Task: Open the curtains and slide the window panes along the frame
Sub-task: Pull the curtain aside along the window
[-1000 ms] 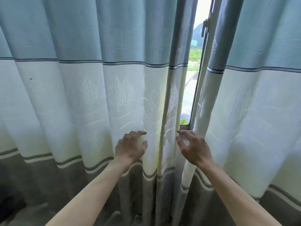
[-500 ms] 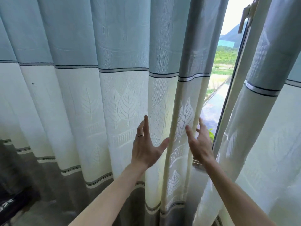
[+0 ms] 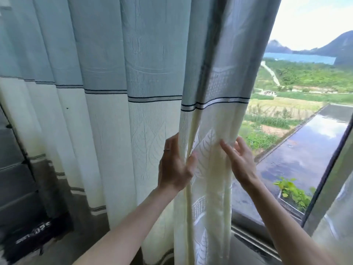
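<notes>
Blue-cream curtain (image 3: 118,111): left hand (image 3: 174,165) pinches its edge fold, right hand (image 3: 240,161) spread, fingertips (image 3: 222,142) touching the fabric. Window frame (image 3: 324,188) at right.

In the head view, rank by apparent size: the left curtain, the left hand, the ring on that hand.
1. left curtain, fills most of the frame
2. left hand, gripping the curtain's edge
3. ring, a thin band on one finger
</notes>
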Action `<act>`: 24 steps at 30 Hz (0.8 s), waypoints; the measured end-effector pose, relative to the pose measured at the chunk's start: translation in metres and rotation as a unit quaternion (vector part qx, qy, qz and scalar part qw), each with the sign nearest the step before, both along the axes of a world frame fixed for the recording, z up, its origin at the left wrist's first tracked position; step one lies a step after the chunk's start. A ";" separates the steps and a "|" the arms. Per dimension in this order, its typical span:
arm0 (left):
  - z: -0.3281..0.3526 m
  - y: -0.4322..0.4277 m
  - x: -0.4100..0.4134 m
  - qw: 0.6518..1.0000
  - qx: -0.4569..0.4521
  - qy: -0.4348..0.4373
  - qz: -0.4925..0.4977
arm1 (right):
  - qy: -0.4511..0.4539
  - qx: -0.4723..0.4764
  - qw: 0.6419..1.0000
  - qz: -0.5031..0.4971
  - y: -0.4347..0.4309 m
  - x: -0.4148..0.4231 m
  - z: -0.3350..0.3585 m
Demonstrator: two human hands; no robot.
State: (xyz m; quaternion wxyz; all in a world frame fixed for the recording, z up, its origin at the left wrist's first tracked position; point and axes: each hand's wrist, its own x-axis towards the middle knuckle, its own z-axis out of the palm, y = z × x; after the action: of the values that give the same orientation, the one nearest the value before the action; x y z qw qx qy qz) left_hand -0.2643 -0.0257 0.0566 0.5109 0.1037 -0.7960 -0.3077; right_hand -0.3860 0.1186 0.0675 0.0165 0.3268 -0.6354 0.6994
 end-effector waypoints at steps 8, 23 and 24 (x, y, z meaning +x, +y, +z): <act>0.029 -0.024 -0.011 0.950 -0.058 0.138 0.275 | 0.053 -0.044 0.992 0.103 -0.082 -0.024 0.029; 0.082 -0.131 0.022 0.930 0.035 -0.004 0.366 | 0.114 -0.001 0.977 0.182 -0.241 0.011 0.048; 0.084 -0.146 0.024 0.927 0.027 -0.014 0.374 | 0.119 0.002 0.975 0.190 -0.257 0.013 0.051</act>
State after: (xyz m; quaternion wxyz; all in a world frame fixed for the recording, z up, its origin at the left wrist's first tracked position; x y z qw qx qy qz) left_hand -0.2405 -0.1716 0.1410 0.5745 0.4123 -0.6979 -0.1139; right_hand -0.3730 -0.1383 0.1186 -0.0418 0.5221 -0.5567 0.6448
